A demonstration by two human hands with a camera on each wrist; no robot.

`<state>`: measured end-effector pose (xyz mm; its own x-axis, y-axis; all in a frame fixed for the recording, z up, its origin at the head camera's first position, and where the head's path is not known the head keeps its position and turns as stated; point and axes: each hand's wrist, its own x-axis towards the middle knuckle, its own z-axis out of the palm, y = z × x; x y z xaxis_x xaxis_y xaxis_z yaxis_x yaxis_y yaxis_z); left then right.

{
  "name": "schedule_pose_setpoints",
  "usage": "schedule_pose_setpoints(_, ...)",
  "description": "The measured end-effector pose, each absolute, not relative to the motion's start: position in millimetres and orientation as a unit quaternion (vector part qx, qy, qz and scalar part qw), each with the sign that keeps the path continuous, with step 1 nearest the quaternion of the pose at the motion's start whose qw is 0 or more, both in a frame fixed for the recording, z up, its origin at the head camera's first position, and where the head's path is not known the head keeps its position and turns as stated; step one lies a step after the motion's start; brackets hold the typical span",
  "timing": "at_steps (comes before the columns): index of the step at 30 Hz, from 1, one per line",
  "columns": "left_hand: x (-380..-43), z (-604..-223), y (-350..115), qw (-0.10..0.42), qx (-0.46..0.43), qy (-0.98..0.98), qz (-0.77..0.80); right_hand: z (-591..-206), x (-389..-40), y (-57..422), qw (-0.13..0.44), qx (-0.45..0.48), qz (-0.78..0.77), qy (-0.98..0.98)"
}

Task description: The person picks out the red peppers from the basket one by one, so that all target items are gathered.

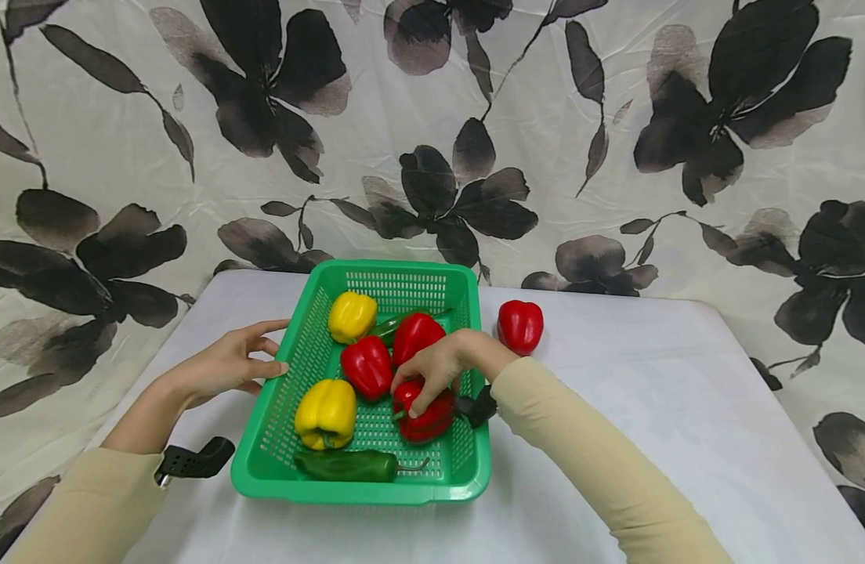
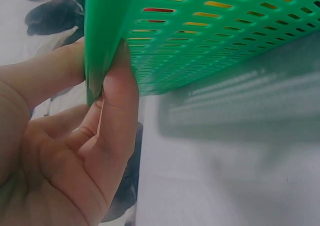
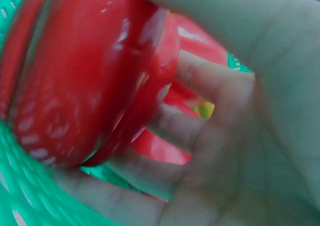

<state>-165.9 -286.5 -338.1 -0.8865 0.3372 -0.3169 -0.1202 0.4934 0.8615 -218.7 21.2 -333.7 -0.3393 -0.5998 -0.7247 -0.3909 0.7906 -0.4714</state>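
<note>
A green plastic basket holds bell peppers and long green peppers. At its left side my left hand pinches the rim between thumb and fingers. Inside the basket, at the right, my right hand grips a red bell pepper; up close its glossy, grooved side lies between thumb and curled fingers. Two more red bell peppers, one in the middle and one behind, are beside that hand. A yellow bell pepper lies front left, another yellow bell pepper at the back.
One long green pepper lies along the basket's front wall; a second green pepper is partly hidden at the back. Outside, a red bell pepper sits right of the basket on the white table. A flowered cloth hangs behind.
</note>
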Motion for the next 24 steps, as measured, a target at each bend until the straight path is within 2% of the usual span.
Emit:
schedule_pose_setpoints(10,-166,-338,-286,0.228,0.065,0.835,0.497,-325,-218,28,0.442,-0.345,-0.147,0.815)
schedule_pose_setpoints(24,-165,-337,-285,0.229,0.07,0.833,0.499,-312,-215,42,0.404,-0.351,-0.18,0.825)
